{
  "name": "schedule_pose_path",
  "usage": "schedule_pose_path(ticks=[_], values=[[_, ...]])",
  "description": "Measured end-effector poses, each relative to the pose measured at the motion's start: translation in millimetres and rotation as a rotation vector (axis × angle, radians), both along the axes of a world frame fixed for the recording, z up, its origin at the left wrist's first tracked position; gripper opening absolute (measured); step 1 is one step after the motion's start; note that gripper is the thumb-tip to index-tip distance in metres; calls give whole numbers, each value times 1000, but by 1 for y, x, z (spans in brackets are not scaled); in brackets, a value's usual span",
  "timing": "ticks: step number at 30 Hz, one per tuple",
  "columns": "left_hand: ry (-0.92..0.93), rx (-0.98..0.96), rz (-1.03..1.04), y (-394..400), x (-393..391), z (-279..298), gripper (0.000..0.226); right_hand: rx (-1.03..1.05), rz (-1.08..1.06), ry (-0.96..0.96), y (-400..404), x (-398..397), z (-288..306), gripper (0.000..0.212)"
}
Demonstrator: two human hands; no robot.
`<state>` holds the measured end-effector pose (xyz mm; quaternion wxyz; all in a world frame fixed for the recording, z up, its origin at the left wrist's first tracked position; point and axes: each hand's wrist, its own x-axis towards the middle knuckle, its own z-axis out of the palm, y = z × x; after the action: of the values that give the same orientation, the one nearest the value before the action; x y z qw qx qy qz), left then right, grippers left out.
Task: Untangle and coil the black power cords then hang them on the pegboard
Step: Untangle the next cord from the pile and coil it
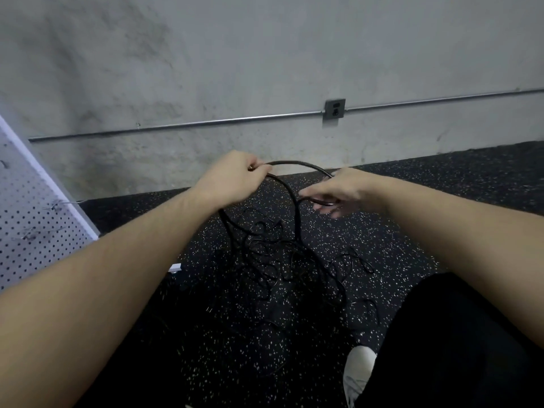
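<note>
A thick black power cord (297,164) arches between my two hands above the floor. My left hand (232,181) grips its left end, with loops of the cord hanging down from that fist. My right hand (338,189) holds the cord's right part, fingers curled round a dark length of it. Below the hands lies a tangle of black cords (282,260) on the speckled black floor. The white pegboard (32,219) stands at the left edge, with metal hooks (59,204) on it.
A grey concrete wall rises behind the floor, with a conduit pipe (206,122) and an outlet box (335,109). My leg in black trousers (441,348) and a white shoe (357,369) are at the lower right.
</note>
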<state>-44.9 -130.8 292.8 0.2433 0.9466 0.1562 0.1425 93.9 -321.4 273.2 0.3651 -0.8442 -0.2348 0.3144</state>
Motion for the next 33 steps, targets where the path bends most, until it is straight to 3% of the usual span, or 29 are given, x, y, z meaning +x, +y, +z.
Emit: schedule_pose_path(ticks=[2, 5, 6, 7, 9, 11, 12, 15, 18, 20, 22, 24, 29, 33], values=[[-15, -95, 23, 5, -2, 3, 42, 195, -122, 230, -2, 2, -2, 30], [87, -140, 34, 5, -5, 6, 48, 646, -339, 518, 2, 5, 9, 39], [122, -97, 49, 7, -5, 6, 47, 702, -346, 542, 3, 4, 12, 42], [147, -45, 68, 11, -5, 6, 47, 653, -306, 464, 3, 4, 14, 43], [164, -22, 111, 25, -9, 5, 53, 346, -129, 38, -9, 9, 10, 42], [162, -154, 107, 38, -16, -2, 55, 122, 23, -274, -24, 14, 1, 38], [153, -275, 81, 41, -21, -7, 52, 87, 81, -289, -28, 15, -4, 40], [-9, -624, 11, 42, -24, -14, 35, 138, 144, -100, -25, 5, -13, 29], [-227, -842, 56, 43, -17, -13, 28, 360, 4, 172, -13, 6, -14, 40], [-319, -1006, 51, 38, -12, -10, 26, 463, 28, 269, -5, 5, -12, 43], [-375, -1145, 19, 29, -8, -4, 27, 374, 197, 212, 3, -6, -13, 39], [-398, -1216, -2, 22, -5, 2, 28, 190, 345, 34, 10, -24, -14, 40], [-430, -1227, 53, 26, -10, 6, 29, 251, 279, -334, 23, -24, -21, 42], [-442, -1138, 95, 42, -18, 4, 30, 316, 233, -216, 21, -16, -23, 42]])
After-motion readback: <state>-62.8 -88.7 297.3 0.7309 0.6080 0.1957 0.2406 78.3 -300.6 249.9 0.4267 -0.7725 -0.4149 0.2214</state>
